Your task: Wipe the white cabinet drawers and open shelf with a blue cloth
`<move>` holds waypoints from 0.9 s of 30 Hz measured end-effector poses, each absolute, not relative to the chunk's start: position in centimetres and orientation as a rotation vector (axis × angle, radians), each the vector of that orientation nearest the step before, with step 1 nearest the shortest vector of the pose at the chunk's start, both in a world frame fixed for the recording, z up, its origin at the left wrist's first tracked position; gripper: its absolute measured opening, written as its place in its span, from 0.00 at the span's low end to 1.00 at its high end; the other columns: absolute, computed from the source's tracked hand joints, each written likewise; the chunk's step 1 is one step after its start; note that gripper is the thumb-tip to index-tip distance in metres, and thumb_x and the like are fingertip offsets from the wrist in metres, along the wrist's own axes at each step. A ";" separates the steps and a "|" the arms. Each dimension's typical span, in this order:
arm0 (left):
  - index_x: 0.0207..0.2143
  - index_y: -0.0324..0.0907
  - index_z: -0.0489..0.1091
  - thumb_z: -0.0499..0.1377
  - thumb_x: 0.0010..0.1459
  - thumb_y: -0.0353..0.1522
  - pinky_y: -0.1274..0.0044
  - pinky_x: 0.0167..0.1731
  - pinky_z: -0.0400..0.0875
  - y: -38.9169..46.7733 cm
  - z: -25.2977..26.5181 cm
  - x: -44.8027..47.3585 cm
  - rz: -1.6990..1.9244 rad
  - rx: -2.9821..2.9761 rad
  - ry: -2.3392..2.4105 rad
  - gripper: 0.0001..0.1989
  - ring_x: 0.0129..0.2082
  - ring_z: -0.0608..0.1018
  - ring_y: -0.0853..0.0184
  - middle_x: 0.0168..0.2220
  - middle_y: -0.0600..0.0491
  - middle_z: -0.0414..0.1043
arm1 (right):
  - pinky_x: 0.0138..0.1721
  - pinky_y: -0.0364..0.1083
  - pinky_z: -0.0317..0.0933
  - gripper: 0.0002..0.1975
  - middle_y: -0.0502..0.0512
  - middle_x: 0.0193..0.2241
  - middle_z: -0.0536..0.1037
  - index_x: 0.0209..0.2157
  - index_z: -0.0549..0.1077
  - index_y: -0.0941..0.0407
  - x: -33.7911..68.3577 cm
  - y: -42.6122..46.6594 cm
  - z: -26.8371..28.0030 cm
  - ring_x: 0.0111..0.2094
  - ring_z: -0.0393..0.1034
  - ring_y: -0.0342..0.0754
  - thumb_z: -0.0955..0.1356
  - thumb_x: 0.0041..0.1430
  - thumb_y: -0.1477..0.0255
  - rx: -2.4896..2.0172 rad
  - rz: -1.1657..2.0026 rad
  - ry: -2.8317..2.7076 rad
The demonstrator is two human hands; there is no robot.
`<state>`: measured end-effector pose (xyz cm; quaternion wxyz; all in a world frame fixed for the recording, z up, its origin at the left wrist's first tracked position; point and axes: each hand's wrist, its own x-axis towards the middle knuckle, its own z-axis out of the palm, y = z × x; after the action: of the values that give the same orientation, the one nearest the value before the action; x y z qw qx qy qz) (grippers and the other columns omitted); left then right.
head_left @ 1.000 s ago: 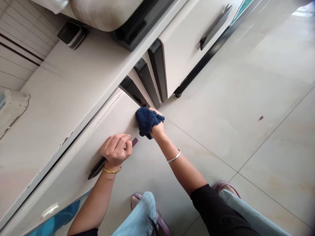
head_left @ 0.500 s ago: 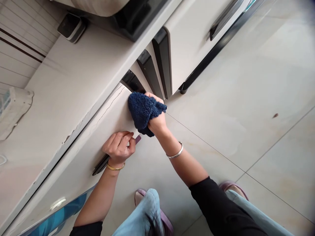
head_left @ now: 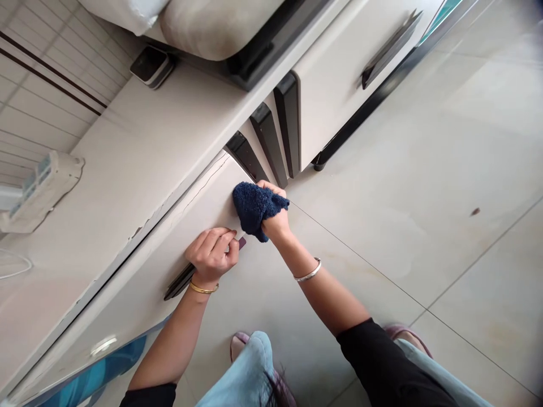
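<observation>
Grasping a bunched navy terry cloth (head_left: 254, 206), the right hand (head_left: 275, 220) holds it against the right end of a cracked white cabinet front (head_left: 212, 203), just beside the dark-faced slats (head_left: 271, 141). The cloth hides most of the fingers, so how each one bends I cannot tell. To the left and nearer, the left hand (head_left: 212, 254) is curled around a dark bar handle (head_left: 180, 281), whose ends show on both sides of the fist. A gold bangle (head_left: 204, 289) circles the left wrist and a silver bangle (head_left: 308, 271) sits on the right forearm (both plain to see below the bare hands). Above the cabinet front runs a pale countertop (head_left: 169, 124) with a chipped edge; a small dark-topped box (head_left: 151, 65) stands at its far side. On the far right, another white front (head_left: 335, 85) bears a dark handle (head_left: 392, 50). Pale floor tiles (head_left: 403, 198) spread to the right, marked by a brown speck (head_left: 475, 211).
</observation>
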<state>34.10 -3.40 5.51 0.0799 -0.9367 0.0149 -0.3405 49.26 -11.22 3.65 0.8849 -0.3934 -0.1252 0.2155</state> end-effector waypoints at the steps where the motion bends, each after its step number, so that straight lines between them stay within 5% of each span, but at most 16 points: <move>1: 0.34 0.44 0.76 0.60 0.52 0.20 0.75 0.30 0.67 -3.4 5.5 34.1 -1.029 -2.800 0.036 0.12 0.27 0.76 0.68 0.31 0.55 0.80 | 0.25 0.43 0.52 0.19 0.45 0.22 0.59 0.23 0.62 0.53 49.3 -11.2 3.7 0.24 0.51 0.40 0.72 0.56 0.57 -0.836 0.415 -0.272; 7: 0.35 0.44 0.75 0.60 0.54 0.20 0.75 0.33 0.68 -3.6 5.8 33.6 -1.002 -2.901 0.015 0.12 0.29 0.76 0.68 0.32 0.55 0.79 | 0.29 0.43 0.53 0.15 0.45 0.22 0.60 0.23 0.62 0.53 47.5 -12.3 2.5 0.26 0.53 0.41 0.68 0.58 0.64 -1.030 0.385 -0.392; 10: 0.45 0.45 0.74 0.60 0.59 0.22 0.74 0.42 0.73 -5.5 4.7 32.6 -1.060 -3.161 -0.086 0.14 0.37 0.79 0.67 0.39 0.52 0.78 | 0.29 0.42 0.53 0.09 0.44 0.22 0.64 0.24 0.65 0.55 45.4 -14.7 0.5 0.26 0.56 0.40 0.68 0.55 0.71 -1.106 0.493 -0.426; 15: 0.65 0.45 0.56 0.70 0.54 0.37 0.66 0.54 0.76 -10.2 0.5 31.0 -1.039 -3.811 -0.733 0.40 0.61 0.73 0.56 0.63 0.39 0.61 | 0.32 0.42 0.59 0.04 0.44 0.27 0.70 0.30 0.68 0.54 42.9 -18.2 1.1 0.29 0.62 0.40 0.68 0.57 0.75 -1.189 0.457 -0.460; 17: 0.62 0.45 0.59 0.69 0.54 0.36 0.69 0.49 0.78 -10.7 -0.7 30.9 -0.951 -3.923 -1.036 0.35 0.56 0.77 0.59 0.58 0.42 0.68 | 0.32 0.42 0.58 0.04 0.44 0.27 0.70 0.31 0.68 0.54 42.8 -18.9 2.2 0.29 0.62 0.40 0.68 0.58 0.76 -1.207 0.446 -0.466; 21: 0.45 0.41 0.74 0.60 0.65 0.35 0.79 0.32 0.74 -8.7 -0.5 31.0 -0.802 -3.882 -1.269 0.09 0.31 0.77 0.70 0.33 0.53 0.76 | 0.35 0.43 0.60 0.07 0.46 0.30 0.73 0.34 0.70 0.53 44.9 -20.5 3.5 0.32 0.65 0.42 0.67 0.55 0.80 -1.350 0.445 -0.629; 27: 0.42 0.44 0.82 0.64 0.63 0.33 0.81 0.27 0.67 -5.8 3.2 28.2 -1.113 -3.346 -0.728 0.07 0.24 0.72 0.74 0.26 0.56 0.72 | 0.35 0.46 0.60 0.23 0.54 0.37 0.74 0.36 0.82 0.50 49.3 -24.0 3.2 0.38 0.64 0.48 0.65 0.45 0.88 -1.898 0.165 -0.936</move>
<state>28.17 -5.79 3.24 -0.2273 -0.9050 -0.1968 -0.3010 49.28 -24.04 3.16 0.4876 -0.7806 -0.3851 0.0680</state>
